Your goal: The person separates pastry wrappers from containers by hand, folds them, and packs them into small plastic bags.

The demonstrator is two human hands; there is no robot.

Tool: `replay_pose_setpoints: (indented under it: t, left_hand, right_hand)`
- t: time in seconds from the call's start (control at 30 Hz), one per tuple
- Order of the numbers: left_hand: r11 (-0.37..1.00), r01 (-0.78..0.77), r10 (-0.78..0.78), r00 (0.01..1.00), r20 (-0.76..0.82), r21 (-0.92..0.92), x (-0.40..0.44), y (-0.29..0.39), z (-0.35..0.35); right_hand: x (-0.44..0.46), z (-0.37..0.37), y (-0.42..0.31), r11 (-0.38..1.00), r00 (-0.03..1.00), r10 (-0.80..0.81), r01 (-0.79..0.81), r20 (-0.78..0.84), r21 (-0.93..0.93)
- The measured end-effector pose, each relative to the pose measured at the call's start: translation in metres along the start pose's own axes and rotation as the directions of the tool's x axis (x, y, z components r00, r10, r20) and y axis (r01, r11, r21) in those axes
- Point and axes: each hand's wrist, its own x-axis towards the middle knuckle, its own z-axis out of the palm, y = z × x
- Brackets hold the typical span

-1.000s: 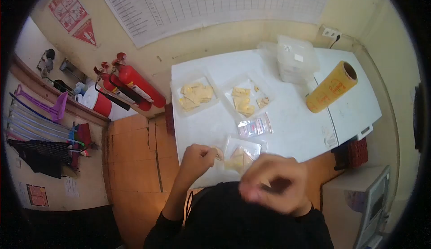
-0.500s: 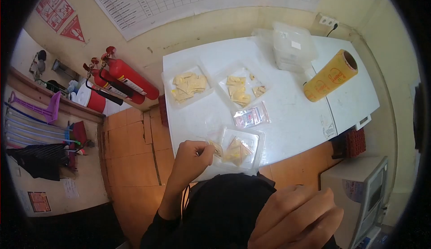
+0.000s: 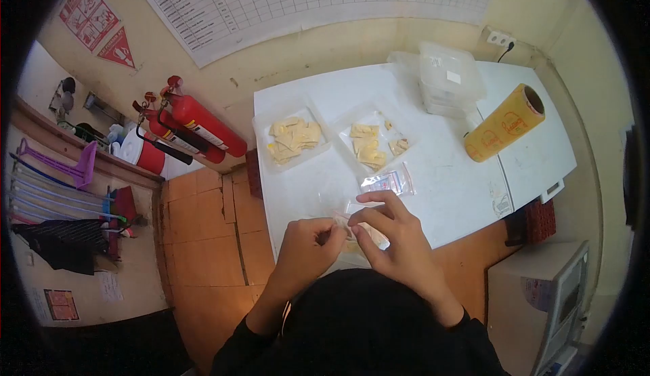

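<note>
At the table's near edge, my left hand (image 3: 308, 248) is closed in a pinch on a small clear plastic bag (image 3: 343, 225). My right hand (image 3: 399, 237) meets it from the other side, thumb and index finger at the bag, with the other fingers lifted and bent. What the bag contains is hard to make out. Under both hands lies a clear plastic tray with pale yellow pieces (image 3: 352, 247), largely hidden by my fingers. Just beyond my right hand is a packet of small printed plastic bags (image 3: 389, 181).
Two open trays of pale yellow flat pieces (image 3: 296, 139) (image 3: 367, 147) stand farther back on the white table (image 3: 440, 193). Stacked clear containers (image 3: 450, 81) and a yellow film roll (image 3: 504, 124) are at the right. Red fire extinguishers (image 3: 203, 122) stand at the left.
My right hand has come from the lower right to meet my left hand over the near tray. My left hand has shifted slightly right, still pinched. The view has tilted a little.
</note>
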Motion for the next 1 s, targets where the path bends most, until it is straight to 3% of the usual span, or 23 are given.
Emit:
replay_pose_setpoints:
  t: [0.03, 0.1, 0.17, 0.23, 0.3, 0.37, 0.4, 0.43, 0.47, 0.5, 0.53, 0.67, 0.7, 0.77, 0.9, 1.0]
  left_hand:
    - [0.999, -0.005, 0.006, 1.0, -0.01, 0.034, 0.0, 0.0, 0.002]
    - [0.996, -0.06, 0.063, 0.997, -0.039, 0.072, -0.002, 0.004, 0.008]
    - [0.987, -0.114, 0.122, 0.99, -0.069, 0.111, -0.003, 0.006, 0.014]
    - [0.93, -0.355, 0.364, 0.924, -0.117, 0.095, -0.004, 0.003, 0.019]
    - [0.934, -0.358, 0.358, 0.928, -0.099, 0.021, -0.008, -0.016, 0.021]
    - [0.928, -0.242, 0.144, 0.934, -0.327, -0.284, 0.0, -0.04, 0.033]
    - [0.891, -0.141, 0.041, 0.972, -0.233, -0.432, 0.006, -0.045, 0.037]
    - [0.889, -0.148, 0.046, 0.97, -0.238, -0.433, 0.01, -0.041, 0.036]
    - [0.688, -0.023, -0.013, 0.999, -0.044, -0.725, 0.015, -0.036, 0.034]
    - [0.407, 0.146, 0.001, 0.987, 0.161, -0.901, 0.018, -0.033, 0.033]
    - [0.419, 0.101, 0.124, 0.978, 0.166, -0.902, 0.018, -0.032, 0.033]
    - [0.507, 0.037, 0.083, 0.992, 0.092, -0.861, 0.018, -0.016, 0.03]
    - [0.507, 0.033, 0.091, 0.992, 0.092, -0.861, 0.019, -0.015, 0.028]
    - [0.658, -0.093, 0.165, 0.986, 0.023, -0.747, 0.019, -0.014, 0.027]
    - [0.653, -0.115, 0.154, 0.988, -0.018, -0.748, 0.019, -0.012, 0.027]
    - [0.619, -0.13, 0.134, 0.989, -0.059, -0.775, 0.021, -0.018, 0.027]
  right_hand:
    - [-0.001, 0.0, 0.001, 1.0, 1.0, 0.001, -0.001, -0.002, 0.0]
    - [-0.002, -0.002, 0.003, 0.987, 0.983, 0.156, -0.15, 0.101, -0.06]
    - [-0.004, -0.001, 0.009, 0.992, 0.992, 0.101, -0.095, 0.073, -0.081]
    - [-0.004, -0.001, 0.009, 0.994, 0.998, 0.043, -0.037, 0.048, -0.105]
    - [-0.002, -0.003, 0.004, 0.99, 0.998, -0.024, 0.017, -0.053, -0.142]
    - [0.002, -0.008, 0.005, 0.98, 0.995, -0.089, 0.081, -0.038, -0.181]
    - [0.003, -0.01, 0.009, 0.96, 0.981, -0.189, 0.174, -0.048, -0.217]
    - [0.004, -0.012, 0.01, 0.93, 0.957, -0.286, 0.265, -0.05, -0.253]
    - [0.006, -0.014, 0.009, 0.927, 0.954, -0.294, 0.273, -0.048, -0.256]
    - [0.007, -0.016, 0.006, 0.951, 0.964, -0.245, 0.219, -0.102, -0.22]
    - [0.008, -0.017, 0.004, 0.97, 0.969, -0.193, 0.164, -0.153, -0.181]
    - [0.008, -0.025, 0.009, 0.998, 0.953, -0.061, 0.058, -0.296, -0.019]
    - [0.008, -0.027, 0.01, 0.998, 0.951, -0.067, 0.063, -0.3, -0.025]
    - [0.004, -0.033, 0.015, 0.994, 0.963, 0.087, -0.069, -0.255, 0.08]
    - [-0.003, -0.034, 0.032, 0.961, 0.958, 0.166, -0.105, -0.233, 0.255]
    - [-0.006, -0.041, 0.032, 0.963, 0.967, 0.19, -0.15, -0.168, 0.224]
